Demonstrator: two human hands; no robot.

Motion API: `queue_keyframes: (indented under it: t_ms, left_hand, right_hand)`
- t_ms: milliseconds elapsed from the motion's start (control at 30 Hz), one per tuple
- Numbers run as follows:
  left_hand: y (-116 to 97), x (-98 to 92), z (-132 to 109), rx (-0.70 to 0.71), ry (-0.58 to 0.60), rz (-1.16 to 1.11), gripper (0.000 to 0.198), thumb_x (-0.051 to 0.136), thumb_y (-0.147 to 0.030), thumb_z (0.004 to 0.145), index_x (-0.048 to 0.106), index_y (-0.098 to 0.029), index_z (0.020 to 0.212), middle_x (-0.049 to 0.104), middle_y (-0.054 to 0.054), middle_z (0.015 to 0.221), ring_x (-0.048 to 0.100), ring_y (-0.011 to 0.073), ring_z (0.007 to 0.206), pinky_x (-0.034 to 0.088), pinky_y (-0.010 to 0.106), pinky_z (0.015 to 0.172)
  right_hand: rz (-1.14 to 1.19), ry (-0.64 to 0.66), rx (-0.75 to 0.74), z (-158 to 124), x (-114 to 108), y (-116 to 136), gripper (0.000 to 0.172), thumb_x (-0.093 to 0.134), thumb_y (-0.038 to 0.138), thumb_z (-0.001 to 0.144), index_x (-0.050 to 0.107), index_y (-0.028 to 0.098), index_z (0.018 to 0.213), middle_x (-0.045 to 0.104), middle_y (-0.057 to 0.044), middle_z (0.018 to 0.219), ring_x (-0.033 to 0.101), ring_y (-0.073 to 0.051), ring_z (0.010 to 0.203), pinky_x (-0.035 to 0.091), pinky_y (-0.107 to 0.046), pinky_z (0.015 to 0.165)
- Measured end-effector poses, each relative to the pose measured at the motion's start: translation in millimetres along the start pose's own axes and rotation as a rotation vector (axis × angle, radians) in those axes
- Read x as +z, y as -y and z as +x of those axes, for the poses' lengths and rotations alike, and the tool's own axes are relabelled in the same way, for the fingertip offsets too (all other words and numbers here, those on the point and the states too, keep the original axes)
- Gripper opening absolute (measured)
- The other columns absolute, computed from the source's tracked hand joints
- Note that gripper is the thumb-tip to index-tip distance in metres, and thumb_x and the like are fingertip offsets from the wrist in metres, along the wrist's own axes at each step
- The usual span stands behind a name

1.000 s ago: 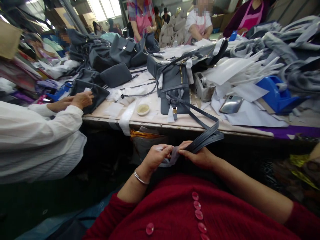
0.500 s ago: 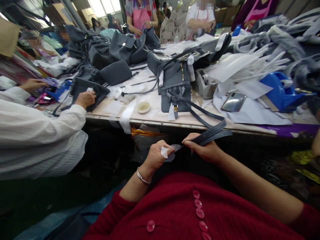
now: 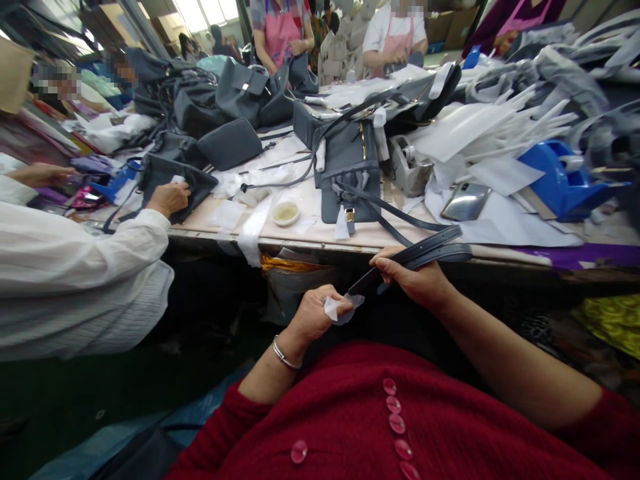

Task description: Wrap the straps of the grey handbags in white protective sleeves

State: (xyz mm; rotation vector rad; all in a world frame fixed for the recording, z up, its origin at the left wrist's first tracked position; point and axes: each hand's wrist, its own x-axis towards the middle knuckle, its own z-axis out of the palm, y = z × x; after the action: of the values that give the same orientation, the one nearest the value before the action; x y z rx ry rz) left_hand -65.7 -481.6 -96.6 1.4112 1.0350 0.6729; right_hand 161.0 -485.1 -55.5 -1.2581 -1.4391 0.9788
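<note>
A dark grey strap (image 3: 425, 249) lies folded in my right hand (image 3: 417, 280), which is closed round it just in front of the table edge. It runs back to a dark grey handbag (image 3: 349, 167) with a gold zip and clasp on the table. My left hand (image 3: 316, 313) pinches a thin white piece of wrapping (image 3: 332, 308), part of it see-through, at the strap's free end. Whether the wrapping is round the strap or only against it, I cannot tell.
Near the edge are a small round dish (image 3: 285, 214), a grey tape dispenser (image 3: 411, 167), a phone (image 3: 466, 201) and a blue tape dispenser (image 3: 565, 180). More handbags (image 3: 240, 90) are piled behind. On the left, a co-worker's hand (image 3: 169, 199) rests on another bag.
My right hand has moved slightly up and right with the strap, away from my left hand. More of the strap's end shows between them. The co-worker's far hand has shifted left.
</note>
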Motion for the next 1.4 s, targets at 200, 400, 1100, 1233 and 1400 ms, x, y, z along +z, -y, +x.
queue_keyframes:
  t_ms: [200,400,1100,1233,1400]
  left_hand:
    - [0,1.3,-1,-0.031,-0.015,-0.029,0.03,0.077,-0.039,0.071,0.064,-0.014,0.061,0.052,-0.002,0.063,0.044,0.008,0.057,0.033,0.023,0.054]
    - [1,0.9,2,-0.027,0.017,-0.057,0.031,0.076,-0.043,0.073,0.071,-0.013,0.071,0.055,-0.001,0.068,0.047,0.0088,0.059,0.035,0.023,0.055]
    - [3,7.0,4,-0.008,-0.004,0.022,0.034,0.071,-0.047,0.077,0.071,-0.014,0.071,0.057,0.0,0.067,0.048,0.0105,0.061,0.036,0.023,0.056]
    - [3,2.8,6,-0.113,-0.108,-0.112,0.032,0.076,-0.045,0.071,0.069,-0.013,0.07,0.055,-0.002,0.059,0.044,0.0086,0.055,0.033,0.022,0.053]
    - [-1,7.4,15,-0.179,-0.128,-0.301,0.032,0.079,-0.041,0.067,0.069,-0.012,0.073,0.06,0.0,0.062,0.049,0.0093,0.056,0.036,0.022,0.054]
  right_hand:
    - [-0.006,0.04,0.007,2,-3,-1,0.032,0.063,0.047,0.087,0.072,0.016,0.087,0.056,0.001,0.058,0.052,-0.013,0.052,0.043,-0.028,0.051]
    - [-0.025,0.148,0.003,-5,14,-7,0.027,0.062,0.042,0.088,0.073,0.017,0.085,0.063,-0.002,0.07,0.056,-0.014,0.06,0.046,-0.028,0.056]
    - [0.128,0.094,0.159,-32,53,-35,0.036,0.061,0.05,0.086,0.072,0.018,0.098,0.067,-0.005,0.085,0.058,-0.016,0.07,0.047,-0.029,0.062]
    - [0.114,0.139,0.226,-39,38,-39,0.036,0.058,0.052,0.088,0.068,0.019,0.1,0.065,-0.004,0.084,0.051,-0.012,0.057,0.045,-0.027,0.054]
    - [0.062,0.433,0.03,-47,34,-25,0.035,0.053,0.049,0.092,0.072,0.021,0.084,0.063,-0.008,0.115,0.059,-0.015,0.077,0.052,-0.031,0.071]
